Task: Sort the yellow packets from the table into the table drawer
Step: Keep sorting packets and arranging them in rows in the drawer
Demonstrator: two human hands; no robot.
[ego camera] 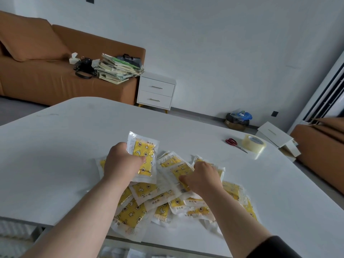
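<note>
Many yellow packets (pixel 134 211) lie heaped by the near edge of the desk (pixel 65 146). The left grip (pixel 122 162) curls round one raised packet (pixel 144 155); the right grip (pixel 202 176) pinches a top packet (pixel 178 173) on the heap. Scissors (pixel 233 143) and a tape roll (pixel 254 145) sit near the right edge, well apart

The white, round-cornered desk (pixel 65 146) carries a loose, overlapping heap of clear plastic packets with yellow star-and-moon print (pixel 130 213) by its near edge. Well apart, towards the far right side, red-handled scissors (pixel 235 144) lie just beside a roll of clear packing tape (pixel 254 145).
</note>
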